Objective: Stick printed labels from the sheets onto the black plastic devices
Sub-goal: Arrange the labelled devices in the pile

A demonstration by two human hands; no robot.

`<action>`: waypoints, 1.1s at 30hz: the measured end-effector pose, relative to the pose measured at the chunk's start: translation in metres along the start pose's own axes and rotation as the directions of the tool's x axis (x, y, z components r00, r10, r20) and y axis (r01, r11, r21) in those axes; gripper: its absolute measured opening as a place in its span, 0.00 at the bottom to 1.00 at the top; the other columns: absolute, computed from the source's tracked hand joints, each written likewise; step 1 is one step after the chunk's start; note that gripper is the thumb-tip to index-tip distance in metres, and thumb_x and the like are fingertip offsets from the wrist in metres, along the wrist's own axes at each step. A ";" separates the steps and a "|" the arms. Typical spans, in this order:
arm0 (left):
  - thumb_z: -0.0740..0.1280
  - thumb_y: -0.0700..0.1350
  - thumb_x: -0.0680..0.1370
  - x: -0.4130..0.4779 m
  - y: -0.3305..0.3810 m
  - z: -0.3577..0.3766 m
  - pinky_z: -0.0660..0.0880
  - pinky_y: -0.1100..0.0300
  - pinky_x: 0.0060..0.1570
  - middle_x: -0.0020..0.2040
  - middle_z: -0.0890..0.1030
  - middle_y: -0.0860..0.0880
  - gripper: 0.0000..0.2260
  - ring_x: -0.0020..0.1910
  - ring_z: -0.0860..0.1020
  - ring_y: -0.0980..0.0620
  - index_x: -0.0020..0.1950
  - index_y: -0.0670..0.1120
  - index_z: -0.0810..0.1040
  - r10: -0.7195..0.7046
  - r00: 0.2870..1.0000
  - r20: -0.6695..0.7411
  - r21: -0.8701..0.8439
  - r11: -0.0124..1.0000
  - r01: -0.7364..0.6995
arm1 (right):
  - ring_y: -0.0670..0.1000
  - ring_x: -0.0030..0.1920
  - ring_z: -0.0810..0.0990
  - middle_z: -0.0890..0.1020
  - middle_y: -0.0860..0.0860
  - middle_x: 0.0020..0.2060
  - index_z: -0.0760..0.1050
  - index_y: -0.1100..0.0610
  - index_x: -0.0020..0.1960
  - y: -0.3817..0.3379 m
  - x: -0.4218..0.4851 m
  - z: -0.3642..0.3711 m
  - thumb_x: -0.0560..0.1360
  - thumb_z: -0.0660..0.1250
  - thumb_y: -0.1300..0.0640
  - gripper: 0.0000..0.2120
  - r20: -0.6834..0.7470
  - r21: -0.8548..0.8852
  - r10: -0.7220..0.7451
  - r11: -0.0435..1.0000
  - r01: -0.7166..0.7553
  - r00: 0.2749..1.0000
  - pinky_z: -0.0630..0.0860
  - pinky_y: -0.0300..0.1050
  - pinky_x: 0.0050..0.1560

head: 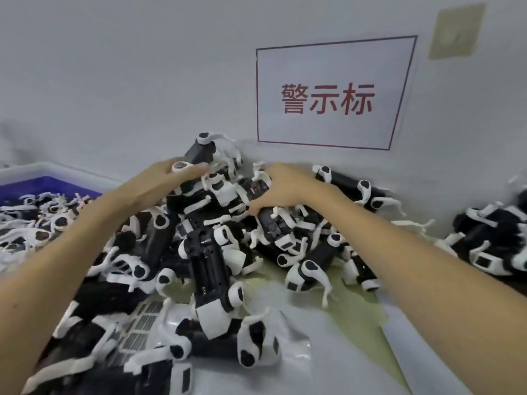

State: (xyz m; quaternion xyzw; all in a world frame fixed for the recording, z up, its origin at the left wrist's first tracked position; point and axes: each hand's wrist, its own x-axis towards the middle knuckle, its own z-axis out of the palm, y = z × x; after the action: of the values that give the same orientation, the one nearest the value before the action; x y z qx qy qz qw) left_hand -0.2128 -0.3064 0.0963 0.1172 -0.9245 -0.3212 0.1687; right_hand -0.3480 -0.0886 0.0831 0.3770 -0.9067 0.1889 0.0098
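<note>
Head: blue tray [42, 181] w/ devices [34, 223]

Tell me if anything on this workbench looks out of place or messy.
Yes. The black devices lie in a loose jumbled heap against the wall, not in rows, and the label sheet at lower left is partly buried under them. Nothing looks plainly broken.

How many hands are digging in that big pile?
2. The left hand is on top of the pile of black devices, toward the left. The right hand grips one device near the wall. None seem hidden.
</note>
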 end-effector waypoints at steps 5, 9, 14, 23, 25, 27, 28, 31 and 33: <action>0.66 0.77 0.59 -0.047 0.055 0.042 0.68 0.47 0.70 0.76 0.63 0.54 0.41 0.72 0.71 0.45 0.66 0.58 0.75 0.180 0.980 0.084 0.071 0.980 -0.186 | 0.50 0.38 0.76 0.76 0.47 0.38 0.78 0.52 0.45 0.016 -0.069 -0.007 0.61 0.79 0.38 0.23 -0.139 -0.072 -0.050 0.997 0.040 0.989 0.71 0.45 0.35; 0.70 0.70 0.61 -0.086 0.099 0.072 0.60 0.53 0.74 0.83 0.48 0.54 0.30 0.76 0.63 0.49 0.58 0.56 0.78 0.391 0.916 0.091 0.041 0.917 -0.396 | 0.47 0.42 0.78 0.78 0.47 0.44 0.78 0.48 0.45 0.043 -0.136 -0.014 0.62 0.81 0.44 0.18 -0.222 0.053 -0.036 0.997 0.049 0.974 0.77 0.49 0.40; 0.75 0.57 0.69 -0.138 0.144 0.095 0.55 0.37 0.76 0.83 0.49 0.50 0.13 0.80 0.56 0.45 0.50 0.54 0.81 0.621 0.763 0.176 0.077 0.765 -0.640 | 0.50 0.49 0.82 0.84 0.50 0.48 0.81 0.50 0.53 0.079 -0.223 -0.022 0.67 0.79 0.56 0.16 -0.252 0.101 -0.041 0.993 0.068 0.967 0.80 0.53 0.52; 0.67 0.63 0.76 -0.212 0.202 0.141 0.58 0.43 0.77 0.74 0.68 0.57 0.22 0.65 0.74 0.53 0.68 0.57 0.72 0.665 0.582 0.469 0.260 0.526 -0.810 | 0.47 0.69 0.73 0.69 0.40 0.72 0.70 0.44 0.74 0.115 -0.352 -0.019 0.74 0.69 0.63 0.31 -0.151 -0.002 0.142 0.990 -0.144 0.978 0.74 0.50 0.67; 0.66 0.62 0.78 -0.225 0.206 0.144 0.75 0.51 0.61 0.69 0.71 0.61 0.23 0.53 0.76 0.57 0.71 0.59 0.68 0.669 0.576 0.470 0.229 0.538 -0.811 | 0.46 0.74 0.67 0.64 0.42 0.77 0.66 0.44 0.77 0.115 -0.369 -0.027 0.78 0.67 0.62 0.31 -0.150 0.014 0.154 0.988 -0.154 0.977 0.70 0.50 0.72; 0.64 0.61 0.79 -0.235 0.207 0.143 0.76 0.58 0.48 0.70 0.70 0.62 0.22 0.43 0.71 0.60 0.73 0.61 0.66 0.683 0.585 0.438 0.271 0.521 -0.810 | 0.44 0.74 0.67 0.66 0.42 0.76 0.67 0.45 0.76 0.118 -0.386 -0.032 0.80 0.66 0.63 0.29 -0.204 0.081 0.205 0.978 -0.192 0.957 0.68 0.46 0.73; 0.63 0.62 0.79 -0.240 0.205 0.143 0.74 0.60 0.45 0.71 0.69 0.63 0.23 0.42 0.71 0.60 0.74 0.62 0.65 0.682 0.598 0.421 0.301 0.517 -0.802 | 0.43 0.71 0.70 0.69 0.41 0.73 0.68 0.44 0.75 0.118 -0.394 -0.033 0.80 0.66 0.65 0.28 -0.251 0.153 0.240 0.966 -0.206 0.938 0.69 0.43 0.70; 0.63 0.71 0.75 -0.262 0.194 0.144 0.73 0.60 0.41 0.75 0.63 0.64 0.32 0.54 0.78 0.57 0.75 0.63 0.58 0.643 0.665 0.380 0.431 0.513 -0.742 | 0.34 0.61 0.76 0.74 0.36 0.66 0.71 0.40 0.70 0.116 -0.415 -0.024 0.80 0.64 0.66 0.26 -0.375 0.369 0.307 0.915 -0.163 0.875 0.72 0.29 0.55; 0.63 0.75 0.71 -0.277 0.187 0.147 0.72 0.59 0.39 0.72 0.62 0.63 0.36 0.57 0.77 0.55 0.73 0.63 0.56 0.586 0.724 0.364 0.529 0.510 -0.679 | 0.33 0.58 0.76 0.76 0.34 0.64 0.74 0.42 0.68 0.114 -0.422 -0.012 0.81 0.63 0.66 0.23 -0.431 0.433 0.327 0.892 -0.125 0.841 0.72 0.27 0.53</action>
State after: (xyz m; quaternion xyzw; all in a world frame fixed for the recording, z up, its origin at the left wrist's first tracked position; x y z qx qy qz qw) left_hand -0.0369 0.0084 0.0407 -0.2020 -0.9625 0.0845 0.1601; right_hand -0.1255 0.2758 -0.0115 0.1984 -0.8566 0.4544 0.1432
